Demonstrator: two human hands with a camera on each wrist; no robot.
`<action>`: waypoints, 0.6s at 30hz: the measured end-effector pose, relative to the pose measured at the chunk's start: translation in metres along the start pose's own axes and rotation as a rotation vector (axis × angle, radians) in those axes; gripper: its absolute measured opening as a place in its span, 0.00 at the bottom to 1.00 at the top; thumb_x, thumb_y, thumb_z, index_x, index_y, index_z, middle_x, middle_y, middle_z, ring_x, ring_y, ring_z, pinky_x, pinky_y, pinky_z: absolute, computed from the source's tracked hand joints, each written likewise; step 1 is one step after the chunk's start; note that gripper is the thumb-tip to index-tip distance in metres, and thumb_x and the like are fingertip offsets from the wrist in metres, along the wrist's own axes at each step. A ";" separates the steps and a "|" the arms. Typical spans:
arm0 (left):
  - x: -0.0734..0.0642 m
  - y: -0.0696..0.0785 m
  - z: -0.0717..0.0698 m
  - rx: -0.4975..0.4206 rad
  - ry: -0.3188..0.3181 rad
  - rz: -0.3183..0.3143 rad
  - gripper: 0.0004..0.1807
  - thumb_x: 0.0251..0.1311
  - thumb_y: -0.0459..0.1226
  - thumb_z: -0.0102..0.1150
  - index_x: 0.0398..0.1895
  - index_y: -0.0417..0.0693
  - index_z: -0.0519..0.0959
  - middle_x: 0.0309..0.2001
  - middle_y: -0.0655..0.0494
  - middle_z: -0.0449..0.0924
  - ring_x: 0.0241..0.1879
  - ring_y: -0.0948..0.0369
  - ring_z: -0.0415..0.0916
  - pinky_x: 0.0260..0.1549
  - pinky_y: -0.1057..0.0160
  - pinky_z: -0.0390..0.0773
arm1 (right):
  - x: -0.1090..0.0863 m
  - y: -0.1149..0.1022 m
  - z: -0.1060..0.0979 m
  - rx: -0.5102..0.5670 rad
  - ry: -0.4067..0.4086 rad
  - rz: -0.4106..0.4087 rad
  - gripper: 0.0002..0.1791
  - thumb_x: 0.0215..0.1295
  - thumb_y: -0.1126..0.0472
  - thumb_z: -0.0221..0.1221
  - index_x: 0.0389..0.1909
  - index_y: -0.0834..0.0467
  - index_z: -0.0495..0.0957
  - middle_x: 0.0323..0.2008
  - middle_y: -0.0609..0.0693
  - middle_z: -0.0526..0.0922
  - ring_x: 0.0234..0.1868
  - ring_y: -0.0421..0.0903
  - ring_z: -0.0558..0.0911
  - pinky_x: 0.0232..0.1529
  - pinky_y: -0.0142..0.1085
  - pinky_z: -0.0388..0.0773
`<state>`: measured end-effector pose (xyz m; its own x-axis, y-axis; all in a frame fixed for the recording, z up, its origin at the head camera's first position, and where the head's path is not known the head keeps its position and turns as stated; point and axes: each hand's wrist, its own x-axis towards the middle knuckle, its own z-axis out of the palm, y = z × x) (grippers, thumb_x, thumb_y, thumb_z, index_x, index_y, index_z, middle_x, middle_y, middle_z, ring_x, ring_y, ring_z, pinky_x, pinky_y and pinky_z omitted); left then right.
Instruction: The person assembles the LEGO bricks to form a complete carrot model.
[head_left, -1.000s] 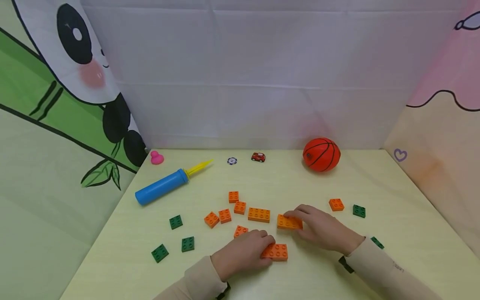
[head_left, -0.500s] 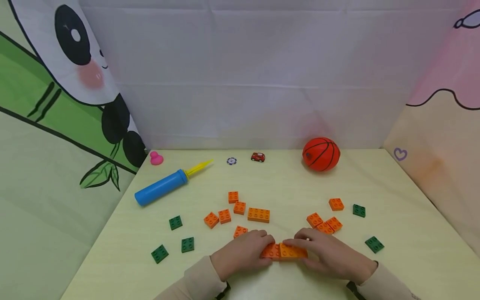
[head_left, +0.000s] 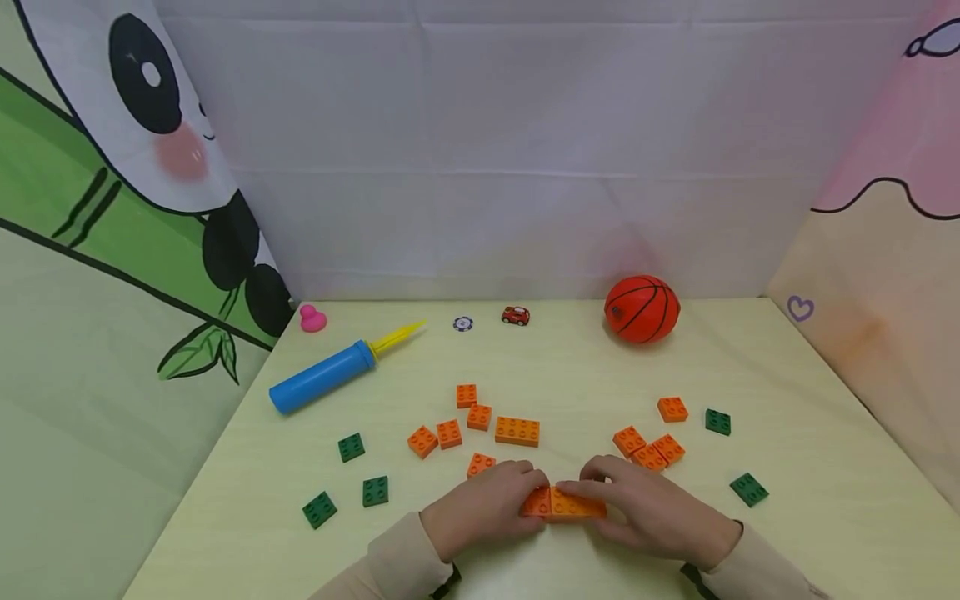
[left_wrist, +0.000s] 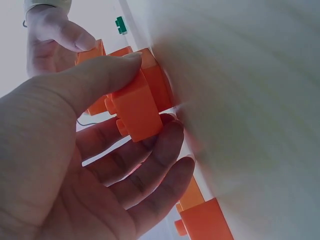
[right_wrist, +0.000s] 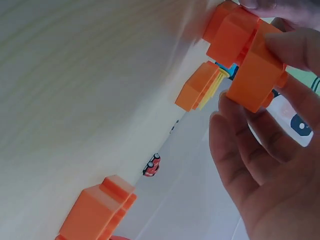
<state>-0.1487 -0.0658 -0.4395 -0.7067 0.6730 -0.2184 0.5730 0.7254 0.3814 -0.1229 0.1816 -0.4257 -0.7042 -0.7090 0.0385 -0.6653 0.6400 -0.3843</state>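
Observation:
Low over the table's front part, both hands meet at a small stack of orange toy building bricks. My left hand (head_left: 483, 508) holds its left end, thumb and fingers on either side of an orange brick (left_wrist: 137, 107). From the right, my right hand (head_left: 652, 508) pinches a lighter orange long brick (head_left: 581, 506). That brick sits above further orange bricks (right_wrist: 235, 35) in the right wrist view, overlapping them right up to the left hand's brick. Parts of the stack are hidden behind the fingers. An orange brick (head_left: 481, 464) lies just behind the left hand.
Small orange bricks (head_left: 649, 456) and green bricks (head_left: 717, 422) lie to the right. More green bricks (head_left: 320, 509) lie left, and a long orange brick (head_left: 517, 431) in the middle. Farther back are a blue pump (head_left: 322, 377), a toy car (head_left: 516, 315) and a toy basketball (head_left: 642, 309).
My right hand has brought the lighter orange long brick forward to the left hand's brick, then shifted it slightly left. Small orange bricks it covered now show. The left hand has stayed put.

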 end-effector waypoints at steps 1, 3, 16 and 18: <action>0.000 0.000 0.000 -0.005 0.000 -0.002 0.20 0.60 0.49 0.69 0.54 0.55 0.79 0.40 0.67 0.75 0.36 0.70 0.69 0.42 0.69 0.76 | 0.001 0.000 0.000 0.004 -0.006 0.004 0.26 0.65 0.55 0.65 0.64 0.39 0.76 0.48 0.39 0.78 0.44 0.36 0.75 0.46 0.32 0.79; 0.000 0.001 -0.001 -0.010 0.002 -0.002 0.21 0.60 0.49 0.69 0.54 0.55 0.79 0.41 0.67 0.75 0.36 0.70 0.69 0.41 0.69 0.76 | 0.003 -0.001 0.000 0.009 -0.015 0.018 0.26 0.64 0.55 0.65 0.64 0.39 0.76 0.48 0.39 0.77 0.44 0.36 0.74 0.45 0.32 0.79; -0.001 0.001 0.000 0.056 0.040 0.016 0.19 0.58 0.50 0.70 0.50 0.56 0.81 0.41 0.67 0.77 0.38 0.69 0.70 0.43 0.69 0.76 | 0.006 0.001 0.001 0.062 -0.042 0.078 0.26 0.64 0.54 0.66 0.64 0.38 0.77 0.45 0.38 0.76 0.41 0.34 0.72 0.41 0.29 0.76; 0.000 0.001 0.000 0.066 0.046 0.013 0.19 0.58 0.50 0.70 0.50 0.56 0.81 0.40 0.67 0.77 0.38 0.69 0.70 0.43 0.68 0.76 | 0.007 0.002 0.001 0.065 -0.034 0.066 0.27 0.64 0.55 0.67 0.64 0.39 0.77 0.43 0.37 0.75 0.39 0.34 0.71 0.39 0.28 0.75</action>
<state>-0.1481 -0.0654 -0.4388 -0.7168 0.6759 -0.1717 0.6069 0.7259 0.3237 -0.1287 0.1776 -0.4272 -0.7363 -0.6764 -0.0200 -0.5996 0.6658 -0.4441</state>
